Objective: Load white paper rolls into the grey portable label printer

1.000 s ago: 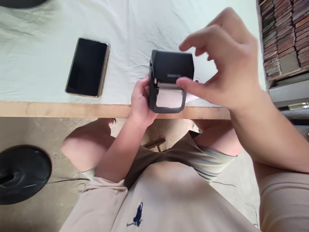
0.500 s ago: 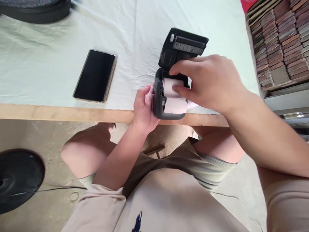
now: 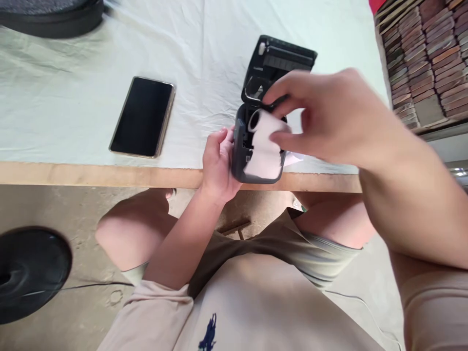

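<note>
At the far left, a dark round object (image 3: 51, 17) is cut off by the top edge of the view, and lower down, on the dusty floor, a black disc-shaped base (image 3: 31, 273) with a thin cable runs out of frame at the left. A black smartphone with a gold rim (image 3: 142, 117) lies face up on the pale wrinkled cloth covering the wooden-edged table (image 3: 91, 174), well apart from the hands. The left hand (image 3: 217, 163) curls loosely against the left side of a small dark grey plastic receipt printer (image 3: 243, 146) that sits at the near edge of the table, its hinged lid (image 3: 281, 61) tipped open toward the far side. The right hand (image 3: 329, 117), blurred, has thumb and fingers pinched on a white roll of thermal paper (image 3: 265, 136) raised partly out of the printer's cradle, a loose strip trailing down its front. This hand and forearm hide the printer's right side and part of the lid. A bit of white paper (image 3: 294, 157) peeks out just right of the printer. At the far right, stacked reddish-brown bricks (image 3: 424, 53) are cut off by the frame.
</note>
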`<state>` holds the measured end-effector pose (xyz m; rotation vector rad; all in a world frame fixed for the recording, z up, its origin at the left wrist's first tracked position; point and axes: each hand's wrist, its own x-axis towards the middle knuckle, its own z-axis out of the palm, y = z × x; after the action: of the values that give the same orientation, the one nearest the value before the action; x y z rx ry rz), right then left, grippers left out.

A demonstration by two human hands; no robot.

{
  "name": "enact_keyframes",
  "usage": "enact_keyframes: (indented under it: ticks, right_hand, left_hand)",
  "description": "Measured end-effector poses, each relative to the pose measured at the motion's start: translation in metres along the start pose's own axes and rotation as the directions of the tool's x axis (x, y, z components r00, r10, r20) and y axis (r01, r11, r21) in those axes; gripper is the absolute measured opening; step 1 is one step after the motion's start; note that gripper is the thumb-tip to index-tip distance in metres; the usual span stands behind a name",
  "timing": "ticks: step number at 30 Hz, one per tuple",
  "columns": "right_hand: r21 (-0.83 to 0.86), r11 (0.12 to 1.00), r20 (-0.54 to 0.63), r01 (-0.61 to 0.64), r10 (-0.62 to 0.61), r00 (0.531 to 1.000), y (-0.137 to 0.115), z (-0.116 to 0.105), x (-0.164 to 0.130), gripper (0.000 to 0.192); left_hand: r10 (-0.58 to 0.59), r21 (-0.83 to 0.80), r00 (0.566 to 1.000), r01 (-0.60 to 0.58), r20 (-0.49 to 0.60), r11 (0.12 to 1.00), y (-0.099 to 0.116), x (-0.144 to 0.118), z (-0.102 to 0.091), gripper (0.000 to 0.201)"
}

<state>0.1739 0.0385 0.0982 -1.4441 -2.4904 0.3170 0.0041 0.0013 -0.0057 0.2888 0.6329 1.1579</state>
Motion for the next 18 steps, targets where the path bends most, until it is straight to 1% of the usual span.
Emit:
enact_keyframes:
  ticks: [1,2,3,4,5,6,9,10,12,14,16,18]
  right_hand:
    - [0.200,0.979,-0.048,-0.026,0.037,0.998,0.005,-0.004,-0.008,0.048]
    - [0.397,0.918,-0.134,-0.019,0.079,0.988,0.013,-0.007,-0.018,0.048]
    - [0.551,0.834,-0.216,-0.031,0.179,0.960,0.022,-0.007,-0.027,0.042]
    - [0.688,0.725,-0.276,0.020,0.236,0.932,0.032,-0.004,-0.036,0.029]
    - [0.779,0.627,-0.232,-0.019,0.316,0.920,0.044,0.000,-0.044,0.023]
    - [0.816,0.564,-0.124,-0.125,0.384,0.915,0.056,0.006,-0.052,0.025]
    - [0.814,0.572,-0.176,-0.100,0.407,0.896,0.087,0.028,-0.067,0.031]
    - [0.805,0.590,-0.228,-0.064,0.407,0.884,0.095,0.036,-0.070,0.033]
    - [0.763,0.646,-0.337,-0.008,0.409,0.848,0.107,0.050,-0.072,0.035]
    - [0.704,0.710,-0.415,0.007,0.404,0.815,0.117,0.062,-0.071,0.034]
    - [0.641,0.767,-0.456,-0.015,0.397,0.796,0.124,0.073,-0.069,0.034]
    - [0.541,0.836,-0.468,-0.089,0.387,0.794,0.128,0.082,-0.069,0.037]
  left_hand:
    - [-0.005,-0.003,1.000,0.005,0.014,1.000,0.000,0.001,-0.002,0.046]
    - [-0.011,0.001,0.999,0.010,0.033,1.000,0.000,0.001,-0.004,0.045]
    - [-0.018,0.007,0.999,0.017,0.051,1.000,0.000,0.002,-0.005,0.045]
    - [-0.022,0.013,0.998,0.021,0.064,1.000,0.001,0.002,-0.007,0.045]
    - [-0.027,0.017,0.997,0.025,0.070,1.000,0.002,0.001,-0.008,0.046]
    - [-0.030,0.020,0.997,0.029,0.069,0.999,0.002,0.001,-0.009,0.047]
    - [-0.038,0.045,0.997,0.036,0.061,0.998,0.004,0.000,-0.009,0.046]
    - [-0.038,0.060,0.998,0.035,0.058,0.998,0.005,0.000,-0.008,0.046]
    - [-0.030,0.088,0.999,0.026,0.045,0.996,0.005,0.000,-0.007,0.046]
    - [-0.017,0.108,0.999,0.014,0.028,0.994,0.006,0.001,-0.006,0.045]
    - [-0.001,0.124,1.000,0.000,0.007,0.992,0.006,0.001,-0.005,0.042]
    - [0.020,0.144,1.000,-0.018,-0.019,0.989,0.005,0.001,-0.005,0.039]
